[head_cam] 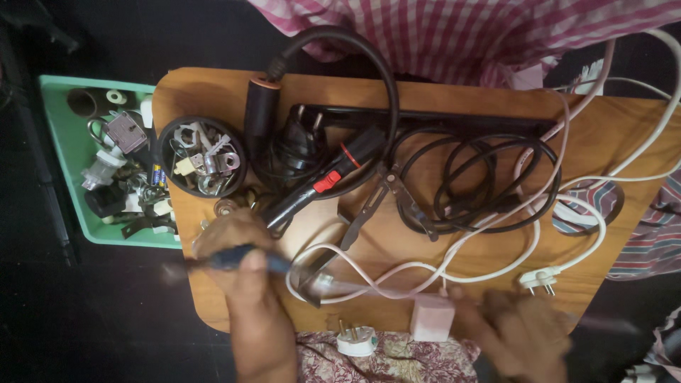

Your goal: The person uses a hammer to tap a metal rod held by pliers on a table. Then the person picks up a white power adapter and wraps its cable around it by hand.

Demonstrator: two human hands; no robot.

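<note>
Wooden table (213, 92) cluttered; left hand (237, 259) grips tool (234, 259); right hand (521, 333) blurred, grip unclear.

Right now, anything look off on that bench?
Yes. The white plug lies off the wooden board on floral cloth. White cable crosses the black coil, tangled. Both hands are motion-blurred.

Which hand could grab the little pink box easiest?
Probably the right. The right hand sits just beside the pink box, though it is blurred. The left hand is farther off, and its fingers grip a blue-handled tool.
</note>
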